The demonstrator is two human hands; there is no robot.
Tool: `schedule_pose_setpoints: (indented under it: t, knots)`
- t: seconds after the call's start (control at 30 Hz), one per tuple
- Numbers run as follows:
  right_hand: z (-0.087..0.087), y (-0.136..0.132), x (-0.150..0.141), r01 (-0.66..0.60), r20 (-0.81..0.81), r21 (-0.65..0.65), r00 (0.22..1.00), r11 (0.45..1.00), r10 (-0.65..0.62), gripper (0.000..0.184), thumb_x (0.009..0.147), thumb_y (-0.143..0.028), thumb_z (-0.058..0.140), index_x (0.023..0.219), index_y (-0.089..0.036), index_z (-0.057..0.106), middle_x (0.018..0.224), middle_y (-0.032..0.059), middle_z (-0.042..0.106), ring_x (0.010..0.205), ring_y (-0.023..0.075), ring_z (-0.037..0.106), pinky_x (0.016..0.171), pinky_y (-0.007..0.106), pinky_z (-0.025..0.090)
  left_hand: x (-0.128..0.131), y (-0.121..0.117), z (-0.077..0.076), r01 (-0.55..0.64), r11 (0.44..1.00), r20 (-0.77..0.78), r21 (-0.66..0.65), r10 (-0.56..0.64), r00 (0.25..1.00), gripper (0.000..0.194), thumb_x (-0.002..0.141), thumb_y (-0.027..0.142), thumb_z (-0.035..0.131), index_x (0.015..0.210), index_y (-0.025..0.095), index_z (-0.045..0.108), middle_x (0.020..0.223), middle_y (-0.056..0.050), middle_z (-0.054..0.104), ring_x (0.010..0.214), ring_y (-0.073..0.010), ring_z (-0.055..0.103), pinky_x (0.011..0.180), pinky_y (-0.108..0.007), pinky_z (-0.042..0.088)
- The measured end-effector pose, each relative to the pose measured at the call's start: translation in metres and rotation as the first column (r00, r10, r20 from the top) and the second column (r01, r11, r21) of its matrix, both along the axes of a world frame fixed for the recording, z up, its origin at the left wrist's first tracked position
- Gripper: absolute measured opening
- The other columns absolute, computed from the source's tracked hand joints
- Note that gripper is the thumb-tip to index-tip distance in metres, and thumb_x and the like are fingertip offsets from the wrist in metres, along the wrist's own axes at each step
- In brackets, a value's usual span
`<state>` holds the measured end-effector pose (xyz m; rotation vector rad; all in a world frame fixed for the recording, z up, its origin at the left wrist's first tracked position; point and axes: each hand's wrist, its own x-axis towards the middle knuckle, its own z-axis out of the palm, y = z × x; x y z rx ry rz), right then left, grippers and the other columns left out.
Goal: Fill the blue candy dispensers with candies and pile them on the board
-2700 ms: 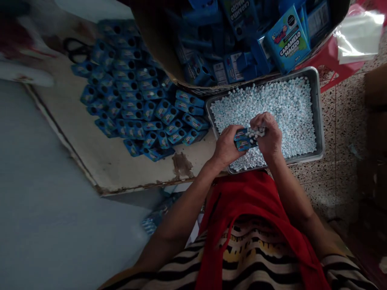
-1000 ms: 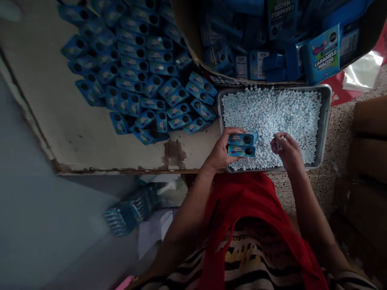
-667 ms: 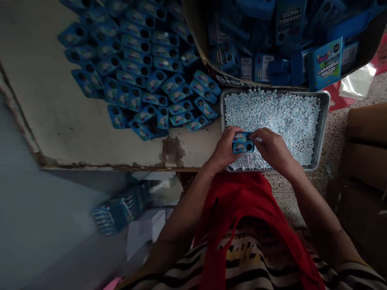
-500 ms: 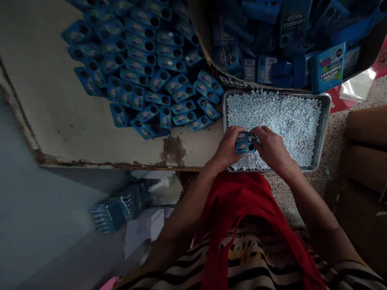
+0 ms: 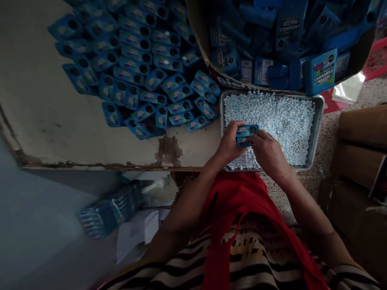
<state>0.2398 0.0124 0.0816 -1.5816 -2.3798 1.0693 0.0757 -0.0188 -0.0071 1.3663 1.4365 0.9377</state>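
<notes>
My left hand [image 5: 228, 146] grips two small blue candy boxes [image 5: 246, 135], one stacked on the other, over the near left part of a metal tray [image 5: 318, 121]. The tray is filled with small white and pale blue candies [image 5: 281, 119]. My right hand [image 5: 269, 155] is closed at the right end of the lower box, its fingertips pressed against it. What its fingers pinch is hidden. Both hands hover just above the candies.
Several small blue boxes [image 5: 142, 68] with round holes lie in rows on a worn board [image 5: 60, 129] left of the tray. A cardboard carton [image 5: 272, 40] of blue Caramelo Macizo packs stands behind the tray. Brown cartons [image 5: 359, 133] sit at the right, a blue packet [image 5: 102, 209] lower left.
My right hand came from the candies to the boxes' right end and stays pressed there. The left hand has tilted the two boxes slightly. The view shifted a little.
</notes>
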Motion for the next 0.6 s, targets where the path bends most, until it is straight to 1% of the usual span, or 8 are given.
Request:
schedule_pose_setpoints:
  t: [0.1,0.17,0.27,0.33,0.4,0.47,0.53,0.6]
  knots:
    - [0.006,-0.002,-0.004,-0.010,0.039,0.033,0.999,0.999,0.009,0.034,0.096,-0.003,0.053,0.108,-0.023,0.076,0.109,0.0116,0.073,0.099,0.0258,0.065,0.085,0.040,0.057,0.006,-0.001,-0.004,-0.017,1.000,0.014,-0.022,0.017,1.000,0.060,0.078,0.017,0.079,0.131,0.025,0.052,0.127,-0.008,0.066,0.120,-0.0253,0.067,0.103,-0.041,0.059]
    - [0.009,-0.002,0.000,0.031,0.004,0.037,1.000,0.999,-0.031,0.030,0.099,-0.008,0.055,0.112,-0.024,0.077,0.111,0.0112,0.075,0.100,0.0254,0.068,0.086,0.039,0.058,0.007,-0.002,-0.010,-0.037,0.999,0.050,-0.026,0.039,0.998,0.061,0.078,0.022,0.082,0.132,0.026,0.052,0.129,-0.008,0.066,0.121,-0.0253,0.068,0.105,-0.042,0.059]
    - [0.010,-0.004,0.020,0.178,-0.097,0.053,0.980,0.983,-0.172,0.021,0.102,-0.021,0.061,0.115,-0.026,0.077,0.111,0.0084,0.076,0.095,0.0220,0.073,0.083,0.037,0.060,0.002,-0.005,-0.023,-0.042,0.999,0.234,0.011,0.039,0.972,0.071,0.076,0.035,0.091,0.135,0.027,0.052,0.138,-0.010,0.065,0.125,-0.0265,0.068,0.105,-0.042,0.059]
    - [0.004,-0.006,0.043,0.289,-0.099,0.075,0.954,0.954,-0.281,0.019,0.103,-0.029,0.062,0.115,-0.025,0.077,0.109,0.0074,0.076,0.092,0.0209,0.074,0.082,0.036,0.062,-0.006,-0.005,-0.031,-0.034,0.998,0.377,0.060,0.009,0.926,0.080,0.072,0.042,0.097,0.137,0.029,0.052,0.143,-0.010,0.064,0.131,-0.0284,0.068,0.108,-0.044,0.059]
    - [-0.011,-0.011,0.067,0.358,-0.041,0.076,0.933,0.930,-0.356,0.020,0.102,-0.033,0.063,0.112,-0.023,0.077,0.105,0.0075,0.076,0.088,0.0211,0.074,0.079,0.038,0.062,-0.015,-0.005,-0.034,-0.023,0.994,0.462,0.106,-0.029,0.887,0.085,0.067,0.042,0.102,0.136,0.031,0.053,0.143,-0.009,0.065,0.137,-0.0303,0.066,0.113,-0.047,0.057]
    - [-0.033,-0.018,0.084,0.363,0.056,0.072,0.929,0.929,-0.367,0.023,0.101,-0.035,0.065,0.115,-0.021,0.077,0.108,0.0103,0.076,0.091,0.0241,0.073,0.080,0.041,0.063,-0.023,-0.006,-0.035,0.001,0.994,0.506,0.112,-0.058,0.861,0.088,0.064,0.039,0.105,0.135,0.032,0.055,0.143,-0.008,0.066,0.139,-0.0307,0.065,0.115,-0.047,0.056]
    - [-0.060,-0.026,0.088,0.286,0.159,0.090,0.941,0.954,-0.297,0.033,0.097,-0.036,0.070,0.126,-0.021,0.074,0.122,0.0154,0.075,0.106,0.0307,0.070,0.090,0.048,0.062,-0.028,-0.009,-0.033,0.007,0.997,0.545,0.074,-0.046,0.837,0.090,0.061,0.038,0.106,0.135,0.032,0.055,0.145,-0.009,0.066,0.139,-0.0307,0.065,0.113,-0.045,0.057]
    - [-0.087,-0.033,0.080,0.176,0.239,0.116,0.950,0.978,-0.199,0.050,0.094,-0.037,0.073,0.140,-0.020,0.068,0.139,0.0198,0.067,0.123,0.0373,0.062,0.102,0.056,0.057,-0.032,-0.014,-0.032,-0.027,0.999,0.575,0.029,0.005,0.818,0.093,0.059,0.041,0.107,0.135,0.033,0.055,0.146,-0.009,0.065,0.139,-0.0313,0.065,0.111,-0.043,0.059]
